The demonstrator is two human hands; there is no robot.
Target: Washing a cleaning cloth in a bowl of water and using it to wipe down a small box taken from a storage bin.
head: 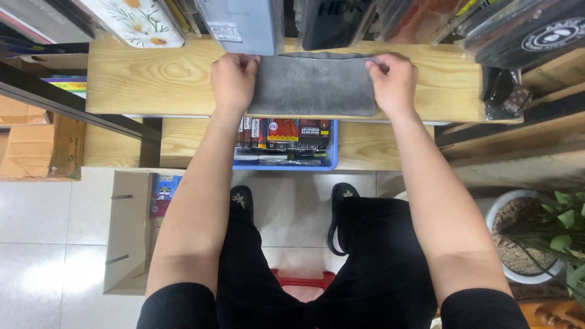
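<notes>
A: Two hands on one thing. Left hand (pixel 233 80) sits on the left end of a grey cloth (pixel 312 85), fingers curled down over its top-left corner, pinching the edge.

B: Where's the cloth itself?

A: Flat on the wooden shelf (pixel 146 76), stretched between both hands, folded into a neat rectangle. Top edge looks doubled over.

B: Right hand?

A: Right hand (pixel 395 82) mirrors it, closed on the top-right corner, thumb and fingertips nipping the fold.

B: How would it handle?

A: My guess is soft, light, limp, ribbed or fuzzy surface so not slippery. Nothing fragile. It would sag in the middle if lifted by one corner, so the two end corners, where the hands are, look like the right hold.

B: Around the hands, left to right?

A: Left of the left hand, bare shelf wood, and above that a white case with daisy print (pixel 139 22). Just above the left hand a pale grey boxed item (pixel 244 24) hangs over the cloth's edge. Dark packaged goods (pixel 524 30) up right of the right hand. Small dark pouches (pixel 504 91) right of the right hand at the shelf's end.

B: Below?

A: Under the hands, a blue basket (pixel 286 159) of small packs on a lower shelf. Cardboard box (pixel 129 231) down left on the tiled floor, potted plant (pixel 536 234) down right. Person's black trousers and shoes between.
</notes>
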